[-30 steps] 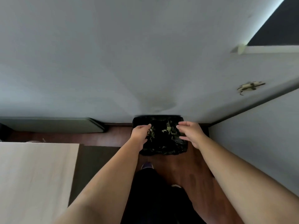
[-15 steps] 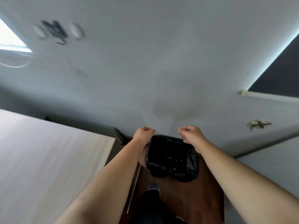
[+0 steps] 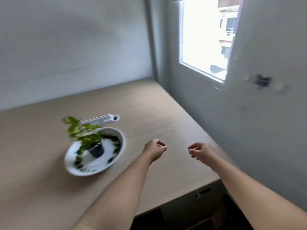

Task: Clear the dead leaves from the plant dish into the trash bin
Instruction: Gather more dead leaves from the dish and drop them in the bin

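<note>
**Me:** Above the table (image 3: 166,113), both my hands hang in the air. My left hand (image 3: 155,147) and my right hand (image 3: 201,152) are each curled loosely, fingers folded toward the palm. I see nothing held in either, though the insides of the palms are hidden from me.

**Asker:** Where are the leaves?

**Me:** Off to the left of my left hand, in the white dish (image 3: 122,138). Loose leaves (image 3: 114,140) lie scattered round the inside, some close to the near rim, around a small dark pot (image 3: 96,151) with a green plant (image 3: 81,131) standing in the middle. The view is blurred, so I cannot tell dead leaves from living ones. The bin is out of sight.

**Asker:** How will they handle?

**Me:** Light and brittle, I judge: they should crumble if squeezed and drift if dropped from high. I would pinch them softly in small bunches between fingertips and thumb, taking first those lying flat on the dish nearest my left hand, and keep clear of the plant's stems. The dish looks smooth, so leaves may slide before I catch them.
</note>
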`<state>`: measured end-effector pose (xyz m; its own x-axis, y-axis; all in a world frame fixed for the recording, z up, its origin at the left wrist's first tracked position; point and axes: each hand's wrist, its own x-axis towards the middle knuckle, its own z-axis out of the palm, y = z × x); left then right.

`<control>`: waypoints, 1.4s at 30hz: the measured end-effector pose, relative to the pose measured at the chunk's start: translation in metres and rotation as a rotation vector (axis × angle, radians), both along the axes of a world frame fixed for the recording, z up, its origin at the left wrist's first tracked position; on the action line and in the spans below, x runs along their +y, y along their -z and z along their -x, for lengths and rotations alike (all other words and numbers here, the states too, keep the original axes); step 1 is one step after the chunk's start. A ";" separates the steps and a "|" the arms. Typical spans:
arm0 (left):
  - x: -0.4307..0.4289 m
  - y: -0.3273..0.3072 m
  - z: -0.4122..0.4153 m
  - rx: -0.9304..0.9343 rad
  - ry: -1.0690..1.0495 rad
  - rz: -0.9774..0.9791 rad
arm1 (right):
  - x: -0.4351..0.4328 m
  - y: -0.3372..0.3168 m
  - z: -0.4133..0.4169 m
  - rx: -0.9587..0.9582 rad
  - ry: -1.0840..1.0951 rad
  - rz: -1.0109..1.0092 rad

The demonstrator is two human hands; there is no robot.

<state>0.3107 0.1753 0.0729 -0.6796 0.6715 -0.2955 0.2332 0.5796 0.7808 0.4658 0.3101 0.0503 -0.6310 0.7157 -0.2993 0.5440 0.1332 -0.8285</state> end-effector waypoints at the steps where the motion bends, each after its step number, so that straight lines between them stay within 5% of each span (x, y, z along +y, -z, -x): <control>1: -0.020 0.002 0.017 0.007 -0.054 0.005 | -0.012 -0.002 0.022 -0.007 -0.054 -0.010; 10: -0.179 0.032 0.162 0.095 -0.385 0.213 | -0.121 0.008 0.206 -0.138 -0.478 -0.218; 21: -0.188 0.089 0.239 0.327 0.063 0.820 | -0.165 0.061 0.312 -0.383 -0.760 -0.563; 29: -0.181 0.103 0.240 0.282 -0.042 0.591 | -0.176 0.075 0.331 -0.464 -0.817 -0.698; 42: -0.200 0.104 0.259 0.105 -0.110 0.312 | -0.168 0.078 0.338 -0.464 -0.733 -0.477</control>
<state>0.0515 -0.0245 -0.0308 -0.7807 0.4805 -0.3996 0.2256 0.8130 0.5368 0.1282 0.1419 -0.0280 -0.8594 0.3043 -0.4109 0.4503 0.8311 -0.3263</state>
